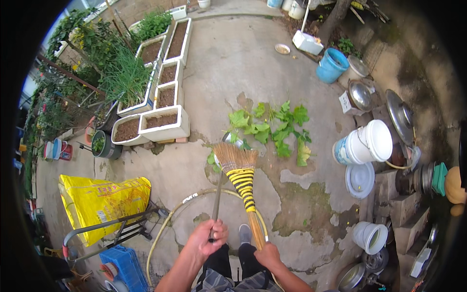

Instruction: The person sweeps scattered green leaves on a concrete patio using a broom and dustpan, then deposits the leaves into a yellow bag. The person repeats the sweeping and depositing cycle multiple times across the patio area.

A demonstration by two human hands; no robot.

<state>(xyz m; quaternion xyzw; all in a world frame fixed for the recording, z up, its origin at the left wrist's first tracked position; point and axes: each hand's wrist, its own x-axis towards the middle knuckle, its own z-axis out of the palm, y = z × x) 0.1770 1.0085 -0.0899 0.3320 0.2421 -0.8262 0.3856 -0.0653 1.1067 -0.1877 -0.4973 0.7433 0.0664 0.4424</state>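
My left hand (212, 236) is closed around a thin dark rod-like handle (217, 197), which runs forward toward a pale, shiny dustpan-like head (234, 139) largely hidden behind the broom. My right hand (267, 255) grips the wooden handle of a straw broom (243, 177) bound with yellow and black bands. The broom's bristles fan out over that pale head, on its near side. Just beyond them, cut green leafy vines (282, 133) lie spread on the concrete, one leaf yellowing. A few leaves also show left of the bristles.
A yellowish hose (171, 215) curves across the ground before my feet. White planters (166, 124) of soil stand at the left. A yellow sack (105, 200) rests by a metal-framed cart (126, 219). Along the right are white buckets (377, 141), a blue bucket (332, 65) and a bucket lid (359, 180).
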